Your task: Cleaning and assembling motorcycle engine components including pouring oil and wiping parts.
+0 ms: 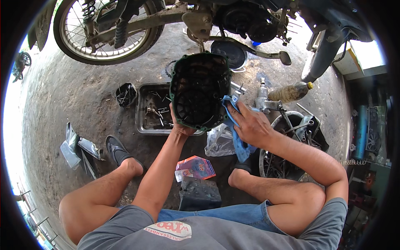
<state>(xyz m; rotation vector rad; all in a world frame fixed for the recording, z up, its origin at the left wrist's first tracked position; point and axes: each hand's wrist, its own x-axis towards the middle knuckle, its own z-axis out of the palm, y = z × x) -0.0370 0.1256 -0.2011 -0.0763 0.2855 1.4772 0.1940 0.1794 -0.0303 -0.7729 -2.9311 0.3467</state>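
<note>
A dark engine cover (200,89), hollow side up with greenish edges, is held up in front of me. My left hand (181,125) grips its lower left side, with most of the fingers hidden beneath it. In my right hand (255,126) is a crumpled blue cloth (240,146), pressed against the cover's right edge. The cloth's lower end hangs down towards my foot. Behind the cover, partly hidden by it, lies a metal tray (143,121) with bolts and small parts.
A motorcycle (141,27) stands across the far side, its footbrake pedal reaching low. At right are a bucket of tools (263,164), an air impact wrench (262,98) and a bottle (289,92). A dark round basin (229,54) lies beyond; a black box (199,193) sits between my legs.
</note>
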